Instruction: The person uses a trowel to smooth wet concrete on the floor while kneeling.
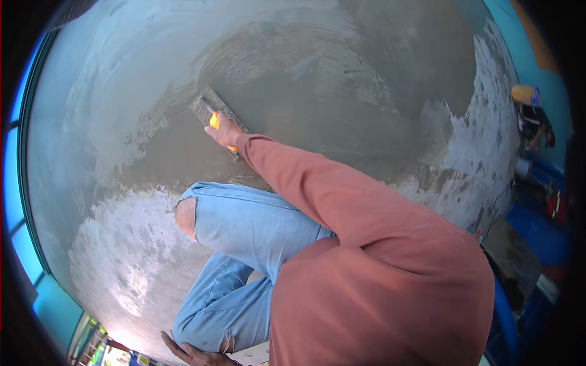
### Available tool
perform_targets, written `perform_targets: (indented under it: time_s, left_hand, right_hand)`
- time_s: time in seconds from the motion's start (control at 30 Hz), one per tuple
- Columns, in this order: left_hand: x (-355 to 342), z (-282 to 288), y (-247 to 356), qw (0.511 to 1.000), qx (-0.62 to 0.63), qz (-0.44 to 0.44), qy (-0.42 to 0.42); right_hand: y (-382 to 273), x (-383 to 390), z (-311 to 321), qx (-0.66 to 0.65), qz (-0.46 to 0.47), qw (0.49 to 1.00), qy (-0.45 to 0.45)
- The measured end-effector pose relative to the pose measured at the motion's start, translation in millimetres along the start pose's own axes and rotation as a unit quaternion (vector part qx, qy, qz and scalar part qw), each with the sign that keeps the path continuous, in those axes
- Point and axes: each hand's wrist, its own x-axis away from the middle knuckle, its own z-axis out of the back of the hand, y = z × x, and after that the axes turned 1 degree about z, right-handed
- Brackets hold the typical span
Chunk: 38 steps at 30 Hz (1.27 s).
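Note:
Reaching out across the wet grey cement [317, 104], my right hand [226, 131] is closed round the yellow-orange handle of a trowel [210, 97]. Its long rectangular blade, crusted with cement, lies on the wet surface. My right arm, in a reddish-brown sleeve, extends from the right over my bent knee in torn light-blue jeans [244, 222]. At the lower edge my left hand [198, 355] rests against the jeans by my other knee, its visible fingers stretched out. Part of that hand is cut off by the picture's edge.
Paler, rougher floor [131, 244] lies at the lower left, with another patch [479, 146] at the right. A dark-framed window [21, 177] runs along the left. By the teal wall at the right stand a yellow package [525, 94] and several blue items [531, 229].

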Motion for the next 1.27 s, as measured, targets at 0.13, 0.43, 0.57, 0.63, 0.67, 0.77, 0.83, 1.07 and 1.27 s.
perform_targets:
  time_s: [0.13, 0.43, 0.57, 0.63, 0.67, 0.77, 0.83, 1.07, 1.27]
  left_hand:
    - [0, -4, -1, 1.000, 0.003, -0.029, -0.002]
    - [-8, -11, 5, 0.998, 0.015, -0.059, -0.004]
    - [-18, -15, 0, 0.997, 0.021, -0.072, -0.005]
    - [-16, -16, 5, 0.998, 0.022, -0.059, -0.015]
    - [-17, -15, 6, 0.998, 0.019, -0.062, -0.015]
    - [-25, -20, 12, 0.995, 0.005, -0.099, -0.025]
    - [-29, -34, 28, 0.996, -0.036, 0.053, -0.062]
    - [-48, -27, -19, 0.997, -0.006, -0.003, -0.072]
    - [-46, -16, -38, 0.998, -0.016, -0.005, -0.065]
  right_hand:
    - [23, -29, 58, 0.028, -0.034, 0.993, 0.106]
    - [181, 43, 252, -0.197, -0.050, 0.921, 0.331]
    - [227, 117, 311, -0.195, -0.076, 0.921, 0.328]
    - [273, 159, 345, -0.221, -0.111, 0.901, 0.356]
    - [291, 177, 357, -0.239, -0.127, 0.885, 0.380]
    - [354, 243, 407, -0.267, -0.161, 0.838, 0.448]
    - [388, 307, 445, -0.267, -0.216, 0.816, 0.465]
    - [388, 387, 430, -0.424, -0.214, 0.746, 0.466]
    - [341, 322, 370, -0.275, -0.190, 0.888, 0.315]
